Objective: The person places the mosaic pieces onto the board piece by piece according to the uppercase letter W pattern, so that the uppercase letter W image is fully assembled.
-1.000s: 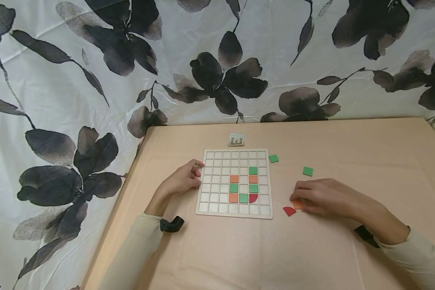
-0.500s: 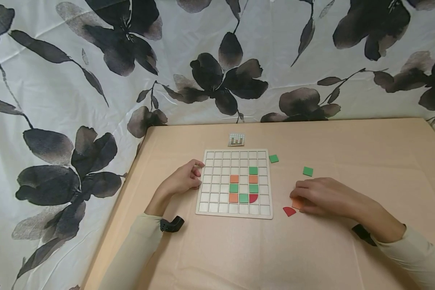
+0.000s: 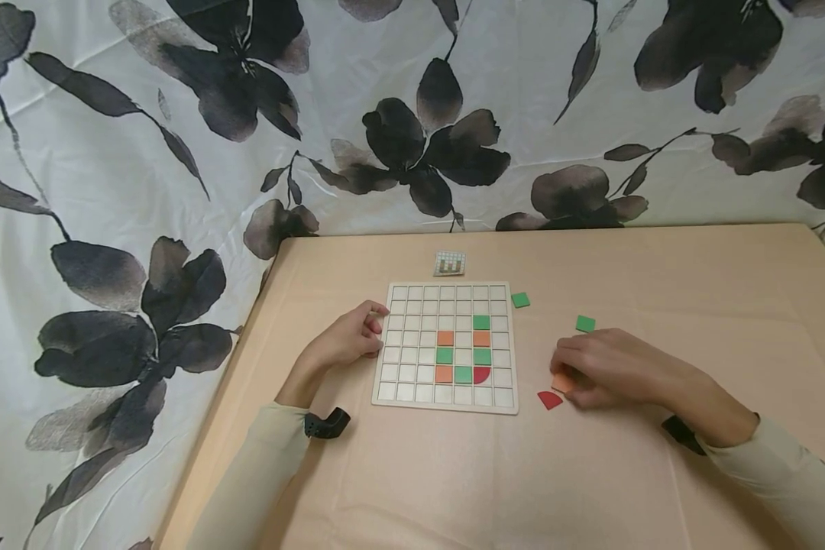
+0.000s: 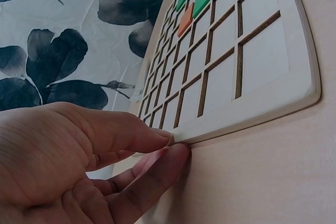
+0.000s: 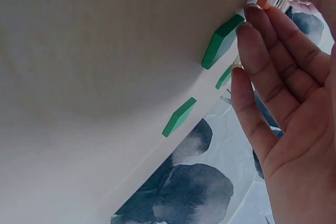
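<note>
In the head view, a white square grid board lies on the table with orange and green square tiles and a red quarter-round tile in its cells. My left hand holds the board's left edge; the left wrist view shows thumb and fingertip pinching the rim. Right of the board, my right hand pinches an orange square tile, which looks tilted. A second red quarter-round tile lies just beside it. The right wrist view shows a green tile near the fingers.
Two loose green tiles, one at the board's upper right corner and another beyond the right hand, lie on the table. Behind the board sits a small card with a grid pattern. A floral cloth hangs behind.
My right hand has shifted slightly away from the front edge, with the orange tile pinched and more tilted. The left hand and the board have stayed in place.
</note>
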`<move>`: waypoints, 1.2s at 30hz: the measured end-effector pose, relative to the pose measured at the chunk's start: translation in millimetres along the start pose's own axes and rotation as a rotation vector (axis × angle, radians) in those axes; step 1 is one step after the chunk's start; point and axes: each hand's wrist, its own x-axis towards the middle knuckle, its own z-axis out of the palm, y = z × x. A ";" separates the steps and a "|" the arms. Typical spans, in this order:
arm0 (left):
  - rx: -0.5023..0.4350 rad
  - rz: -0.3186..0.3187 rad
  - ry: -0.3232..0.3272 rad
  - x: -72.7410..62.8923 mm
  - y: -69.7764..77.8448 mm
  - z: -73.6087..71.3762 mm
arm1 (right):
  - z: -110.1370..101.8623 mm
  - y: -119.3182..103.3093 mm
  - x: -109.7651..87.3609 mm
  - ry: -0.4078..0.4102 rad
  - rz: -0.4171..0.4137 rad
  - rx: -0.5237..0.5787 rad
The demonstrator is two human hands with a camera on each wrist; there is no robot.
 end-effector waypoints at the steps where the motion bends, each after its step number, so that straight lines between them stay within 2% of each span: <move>1: 0.001 -0.002 0.000 0.2 0.1 0.1 | 0.0 0.9 0.8 0.002 0.002 0.010; 11: 0.004 -0.003 -0.003 0.8 1.1 -0.6 | -9.7 11.5 16.7 -0.078 0.029 0.113; 17: 0.010 -0.010 0.000 0.2 1.3 -0.4 | -17.7 14.3 33.2 -0.090 0.012 0.110; 24: 0.013 -0.009 0.007 -0.5 2.1 0.2 | -22.8 11.3 55.1 -0.155 0.038 0.110; 36: 0.003 -0.011 0.004 -0.8 2.5 0.9 | -23.9 8.7 93.4 -0.131 -0.020 0.116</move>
